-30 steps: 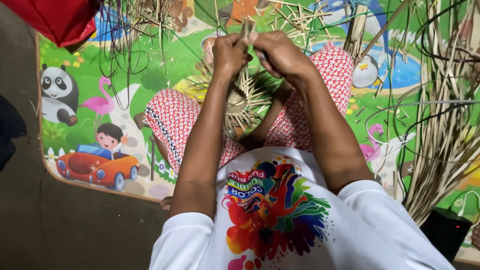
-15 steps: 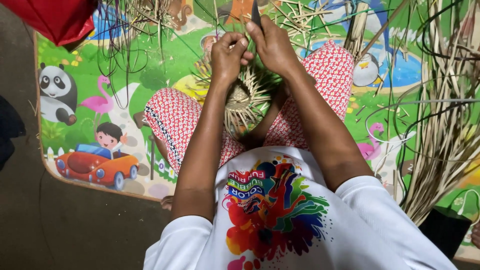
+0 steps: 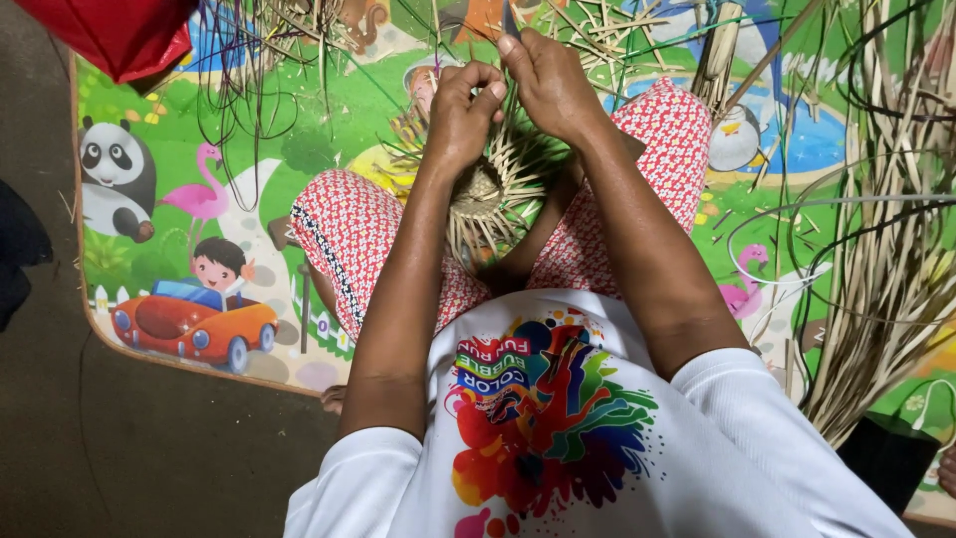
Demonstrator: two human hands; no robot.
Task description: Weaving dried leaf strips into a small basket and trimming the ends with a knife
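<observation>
You sit cross-legged on a colourful play mat (image 3: 299,149) spread on the dark floor (image 3: 119,438), and both of your hands are raised above your lap. Your left hand (image 3: 463,115) is curled closed, its fingers pinching thin strands at the top edge of one small round woven piece (image 3: 493,194), a half-made basket base with loose pale spokes fanning out from a tight centre. That woven piece hangs between your two forearms, just above your knees in the red patterned trousers (image 3: 349,229). Your right hand (image 3: 553,85) is also closed, thumb and fingers gripping a single flat strip (image 3: 510,22) that stands upright beside the left hand; the two hands almost touch.

To your right lies one large bundle of pale dried strips (image 3: 886,249), with several dark thin strands looping over it. More loose strands (image 3: 259,70) hang at the upper left, near one red cloth (image 3: 119,35) in the corner. One black box (image 3: 886,458) stands at the lower right edge of the mat.
</observation>
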